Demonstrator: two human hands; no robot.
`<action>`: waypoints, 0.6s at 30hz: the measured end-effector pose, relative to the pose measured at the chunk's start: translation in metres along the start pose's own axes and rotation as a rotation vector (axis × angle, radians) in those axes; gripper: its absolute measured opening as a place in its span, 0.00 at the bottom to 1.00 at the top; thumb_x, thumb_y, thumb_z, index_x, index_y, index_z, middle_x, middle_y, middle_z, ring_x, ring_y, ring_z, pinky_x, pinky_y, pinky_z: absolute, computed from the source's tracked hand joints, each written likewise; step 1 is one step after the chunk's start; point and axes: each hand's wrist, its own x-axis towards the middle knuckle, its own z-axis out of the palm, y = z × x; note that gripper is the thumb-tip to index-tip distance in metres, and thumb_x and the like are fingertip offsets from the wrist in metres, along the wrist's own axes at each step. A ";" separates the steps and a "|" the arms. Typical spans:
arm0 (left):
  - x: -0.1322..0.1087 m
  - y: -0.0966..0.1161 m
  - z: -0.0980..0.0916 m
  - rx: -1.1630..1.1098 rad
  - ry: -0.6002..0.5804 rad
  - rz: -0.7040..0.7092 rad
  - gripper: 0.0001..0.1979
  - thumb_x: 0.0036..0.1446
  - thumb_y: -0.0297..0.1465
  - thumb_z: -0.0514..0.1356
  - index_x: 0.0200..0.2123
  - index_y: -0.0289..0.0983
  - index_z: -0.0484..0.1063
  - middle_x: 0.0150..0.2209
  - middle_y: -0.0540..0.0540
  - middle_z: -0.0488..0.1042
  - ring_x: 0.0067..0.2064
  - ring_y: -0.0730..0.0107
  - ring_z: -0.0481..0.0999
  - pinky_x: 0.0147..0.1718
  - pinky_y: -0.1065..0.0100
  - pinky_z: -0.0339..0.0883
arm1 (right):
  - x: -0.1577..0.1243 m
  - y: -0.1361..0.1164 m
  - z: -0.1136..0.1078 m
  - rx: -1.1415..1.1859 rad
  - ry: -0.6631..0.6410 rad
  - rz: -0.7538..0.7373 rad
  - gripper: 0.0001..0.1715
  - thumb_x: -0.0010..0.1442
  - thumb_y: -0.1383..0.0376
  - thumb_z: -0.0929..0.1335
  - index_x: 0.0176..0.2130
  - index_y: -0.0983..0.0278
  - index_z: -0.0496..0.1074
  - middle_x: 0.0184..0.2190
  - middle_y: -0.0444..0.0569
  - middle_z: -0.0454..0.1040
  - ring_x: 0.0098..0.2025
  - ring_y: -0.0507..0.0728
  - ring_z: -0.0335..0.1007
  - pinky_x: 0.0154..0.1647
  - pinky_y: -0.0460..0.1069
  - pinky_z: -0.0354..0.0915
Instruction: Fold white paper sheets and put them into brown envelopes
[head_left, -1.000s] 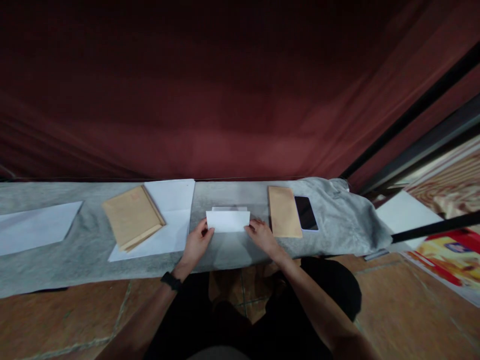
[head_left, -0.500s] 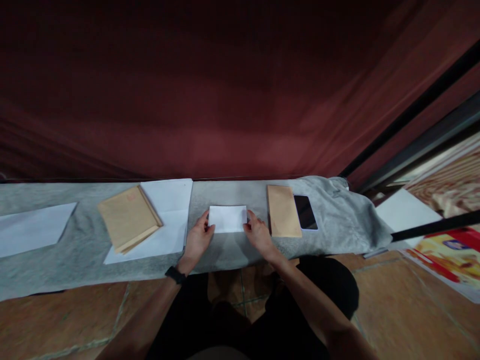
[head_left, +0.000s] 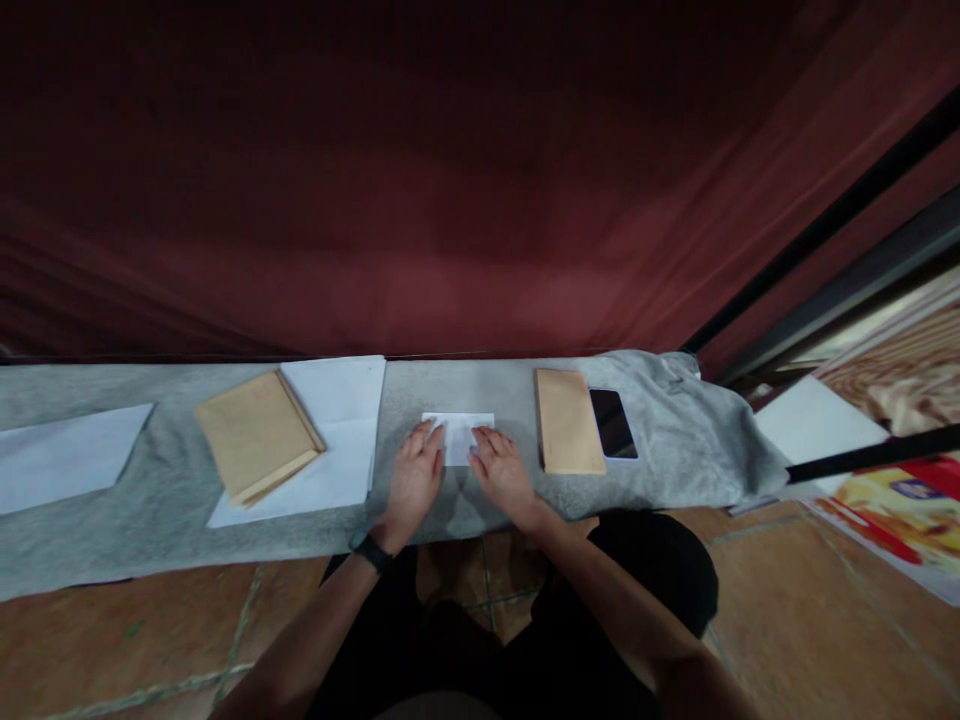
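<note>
A small white folded paper [head_left: 458, 440] lies on the grey cloth [head_left: 465, 385] in front of me. My left hand [head_left: 417, 472] rests on its left part, fingers stretched out flat. On the right part lies my right hand [head_left: 501, 474], its fingers also extended and pressing down. Both hands cover the paper's sides, and its middle shows between them. To the right of my right hand lies a brown envelope [head_left: 570, 422], with a phone [head_left: 613, 424] close beside it.
Left of my hands, a stack of brown envelopes [head_left: 255, 432] sits on white paper sheets [head_left: 341, 455]. Another white sheet [head_left: 67, 455] lies at the far left. A dark red curtain [head_left: 450, 200] hangs behind the cloth. Black bars [head_left: 870, 455] cross the right side.
My hands have moved inward from the folded paper's side edges onto its top, with the fingers now laid flat. The envelopes and phone stay where they were.
</note>
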 end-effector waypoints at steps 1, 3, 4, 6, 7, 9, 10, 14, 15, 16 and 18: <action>-0.002 0.005 0.006 -0.006 -0.016 0.048 0.25 0.66 0.28 0.48 0.64 0.32 0.65 0.66 0.34 0.64 0.69 0.52 0.61 0.65 0.52 0.58 | -0.002 -0.003 0.006 0.028 0.010 -0.039 0.28 0.74 0.60 0.58 0.67 0.69 0.61 0.65 0.58 0.67 0.65 0.61 0.62 0.65 0.56 0.59; -0.006 0.013 0.017 -0.003 -0.072 0.120 0.28 0.66 0.27 0.45 0.68 0.30 0.59 0.70 0.34 0.58 0.72 0.54 0.54 0.68 0.51 0.53 | -0.007 -0.008 0.018 0.039 0.019 -0.084 0.30 0.74 0.60 0.57 0.69 0.71 0.58 0.68 0.58 0.62 0.69 0.59 0.56 0.69 0.56 0.55; -0.008 0.016 0.021 0.008 -0.094 0.136 0.29 0.66 0.27 0.45 0.69 0.29 0.57 0.71 0.34 0.56 0.73 0.55 0.51 0.69 0.51 0.51 | -0.010 -0.009 0.023 0.027 0.024 -0.087 0.31 0.74 0.59 0.57 0.69 0.72 0.57 0.69 0.59 0.60 0.70 0.60 0.54 0.70 0.57 0.54; -0.012 0.019 0.027 0.037 -0.110 0.132 0.29 0.67 0.28 0.44 0.69 0.27 0.54 0.71 0.33 0.54 0.74 0.56 0.49 0.69 0.51 0.49 | -0.015 -0.009 0.031 -0.008 0.041 -0.080 0.33 0.74 0.57 0.57 0.69 0.73 0.56 0.70 0.60 0.57 0.72 0.62 0.51 0.71 0.59 0.51; -0.013 0.019 0.028 0.050 -0.106 0.120 0.29 0.68 0.30 0.43 0.70 0.27 0.54 0.71 0.33 0.54 0.74 0.56 0.48 0.69 0.50 0.49 | -0.017 -0.007 0.033 -0.025 0.053 -0.072 0.34 0.74 0.56 0.58 0.69 0.73 0.56 0.70 0.60 0.56 0.72 0.62 0.50 0.71 0.60 0.51; -0.015 0.017 0.029 0.064 -0.091 0.098 0.30 0.69 0.33 0.43 0.70 0.27 0.53 0.71 0.33 0.54 0.74 0.56 0.48 0.69 0.50 0.48 | -0.021 -0.003 0.035 -0.054 0.078 -0.063 0.36 0.74 0.53 0.59 0.69 0.73 0.56 0.70 0.61 0.55 0.72 0.63 0.50 0.71 0.60 0.49; -0.015 0.015 0.028 0.067 -0.080 0.084 0.30 0.69 0.34 0.43 0.70 0.26 0.53 0.71 0.32 0.54 0.74 0.56 0.48 0.69 0.50 0.48 | -0.022 -0.001 0.035 -0.067 0.089 -0.060 0.36 0.73 0.52 0.59 0.69 0.74 0.56 0.70 0.61 0.55 0.72 0.63 0.50 0.72 0.60 0.49; -0.017 0.010 0.025 0.078 -0.009 -0.013 0.31 0.69 0.36 0.44 0.70 0.25 0.53 0.71 0.31 0.54 0.73 0.52 0.52 0.69 0.47 0.48 | -0.024 0.006 0.033 -0.109 0.116 -0.029 0.39 0.73 0.50 0.59 0.70 0.75 0.55 0.70 0.62 0.56 0.72 0.64 0.51 0.72 0.60 0.48; -0.017 0.008 0.024 0.077 0.006 -0.037 0.31 0.69 0.36 0.45 0.69 0.25 0.54 0.71 0.30 0.54 0.73 0.50 0.52 0.69 0.46 0.48 | -0.025 0.007 0.032 -0.117 0.118 -0.015 0.39 0.73 0.50 0.59 0.70 0.75 0.54 0.70 0.62 0.56 0.72 0.65 0.51 0.72 0.60 0.48; -0.018 0.007 0.023 0.072 0.015 -0.055 0.31 0.68 0.36 0.46 0.69 0.25 0.54 0.71 0.30 0.54 0.72 0.50 0.52 0.68 0.46 0.49 | -0.025 0.009 0.030 -0.124 0.117 -0.002 0.39 0.73 0.51 0.59 0.70 0.74 0.54 0.70 0.62 0.56 0.71 0.64 0.52 0.72 0.60 0.48; -0.020 0.003 0.020 0.063 0.026 -0.086 0.31 0.68 0.36 0.47 0.69 0.25 0.54 0.70 0.29 0.55 0.72 0.49 0.53 0.68 0.45 0.49 | -0.026 0.012 0.028 -0.139 0.108 0.020 0.39 0.73 0.51 0.59 0.70 0.74 0.54 0.70 0.62 0.56 0.71 0.65 0.52 0.71 0.60 0.48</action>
